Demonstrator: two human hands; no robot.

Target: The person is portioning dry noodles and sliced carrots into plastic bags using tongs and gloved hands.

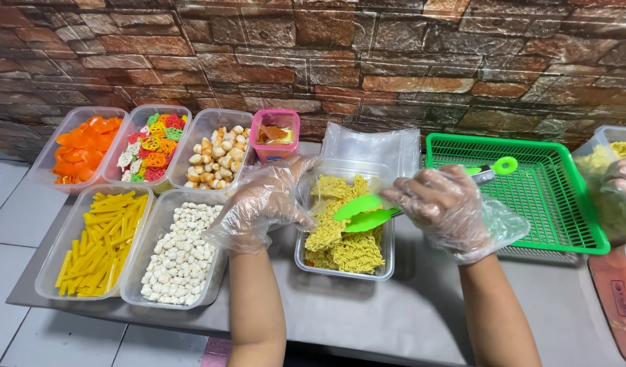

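The right hand [443, 204], in a loose clear plastic glove, has its grip closed around a pair of green tongs [367, 214]. The tong tips are pressed nearly together just left of that grip, hovering over yellow noodles [343, 241] in a clear tub [345, 272] on the grey counter [408, 312]. The handle end of the tongs sticks out up and to the right of the grip, over the edge of a green basket [564, 197].

The left hand [262, 204], also gloved, sits just left of the tong tips, fingers curled down at the near left rim of the noodle tub; whether it pinches the rim cannot be told.

Behind the tub, past the grip, lie empty clear tubs and lids [370, 149]. Further left of the left hand stand tubs of white pellets [180, 255], yellow sticks [102, 241], pale puffs [217, 160], coloured wheel-shaped crackers [153, 149] and orange chips [85, 146], plus a small pink cup [275, 136] of orange pieces.

Far right of the grip, another person's gloved hand [622, 180] rests over a second tub of noodles [608, 163], beside an orange lid [615, 299].
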